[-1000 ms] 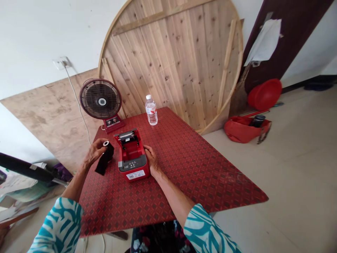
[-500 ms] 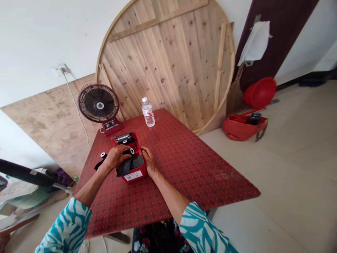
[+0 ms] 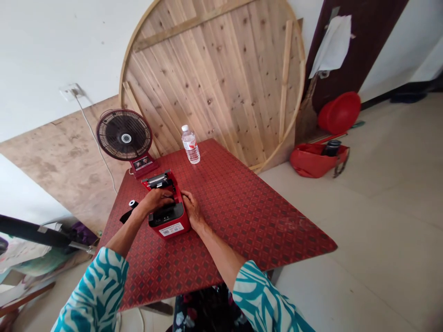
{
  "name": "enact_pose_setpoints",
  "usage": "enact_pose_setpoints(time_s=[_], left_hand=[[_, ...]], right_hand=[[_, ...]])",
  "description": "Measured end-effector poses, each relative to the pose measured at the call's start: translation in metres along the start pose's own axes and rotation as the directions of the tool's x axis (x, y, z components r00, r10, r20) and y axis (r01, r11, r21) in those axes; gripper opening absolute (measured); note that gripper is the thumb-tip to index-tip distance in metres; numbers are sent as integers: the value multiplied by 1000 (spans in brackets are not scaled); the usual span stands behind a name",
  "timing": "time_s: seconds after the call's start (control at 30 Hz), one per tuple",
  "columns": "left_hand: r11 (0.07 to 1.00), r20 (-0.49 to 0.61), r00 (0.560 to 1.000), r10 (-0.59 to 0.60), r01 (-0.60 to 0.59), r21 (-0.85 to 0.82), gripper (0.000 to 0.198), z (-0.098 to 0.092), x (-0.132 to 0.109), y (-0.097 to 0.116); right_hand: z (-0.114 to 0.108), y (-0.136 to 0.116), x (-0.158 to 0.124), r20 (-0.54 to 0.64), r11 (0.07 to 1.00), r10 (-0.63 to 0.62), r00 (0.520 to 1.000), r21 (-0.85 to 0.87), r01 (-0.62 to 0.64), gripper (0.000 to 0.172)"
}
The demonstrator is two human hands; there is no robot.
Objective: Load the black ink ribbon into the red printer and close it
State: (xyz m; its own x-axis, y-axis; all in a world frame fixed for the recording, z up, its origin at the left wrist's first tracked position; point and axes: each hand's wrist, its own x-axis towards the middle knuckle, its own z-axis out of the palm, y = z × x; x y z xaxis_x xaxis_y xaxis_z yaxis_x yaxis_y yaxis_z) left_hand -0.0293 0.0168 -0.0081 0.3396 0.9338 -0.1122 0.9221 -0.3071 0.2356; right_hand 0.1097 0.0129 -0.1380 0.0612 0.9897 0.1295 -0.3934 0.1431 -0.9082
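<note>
A small red printer (image 3: 169, 220) sits on the red patterned table (image 3: 242, 212) with its lid (image 3: 156, 180) tipped open at the back. My left hand (image 3: 154, 200) reaches over the open bay, fingers curled down into it around a black roll that is almost wholly hidden beneath them. Against the printer's right side lies my right hand (image 3: 190, 210), its fingers wrapped on the casing. Another black roll with a white core (image 3: 129, 207) lies on the table left of the printer, apart from both hands.
A desk fan (image 3: 124, 137) and a water bottle (image 3: 190, 145) stand at the table's far edge. A round wooden tabletop (image 3: 221, 78) leans on the wall behind. On the floor to the right are a red bag (image 3: 316, 161) and a red basin (image 3: 339, 113).
My left hand carried the black roll from the left of the printer over it and down into the open bay. The right hand has stayed on the printer's side. The view drifted slightly.
</note>
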Motion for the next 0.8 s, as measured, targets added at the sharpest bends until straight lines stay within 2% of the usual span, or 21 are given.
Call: enact_pose_setpoints(time_s=[0.13,0.27,0.37,0.5,0.8], left_hand=[[988,-226,974,-16,-19,-152,36,-4,-46,1],[983,-334,938,89,-137,-124,39,7,-84,5],[974,-422,888,185,-222,-40,30,21,-88,5],[963,-516,818,254,-262,58,19,32,-81,3],[931,-562,743,362,-317,181,13,40,-103,20]], right_hand=[[0,-3,-2,-1,1000,6,1000,-21,-6,32],[-1,-4,-4,8,1000,21,1000,-8,-21,33],[-1,-2,-3,-6,1000,3,1000,-10,-3,33],[-3,2,-2,4,1000,-6,1000,-13,6,34],[-4,9,1,8,1000,-24,1000,-15,24,33]])
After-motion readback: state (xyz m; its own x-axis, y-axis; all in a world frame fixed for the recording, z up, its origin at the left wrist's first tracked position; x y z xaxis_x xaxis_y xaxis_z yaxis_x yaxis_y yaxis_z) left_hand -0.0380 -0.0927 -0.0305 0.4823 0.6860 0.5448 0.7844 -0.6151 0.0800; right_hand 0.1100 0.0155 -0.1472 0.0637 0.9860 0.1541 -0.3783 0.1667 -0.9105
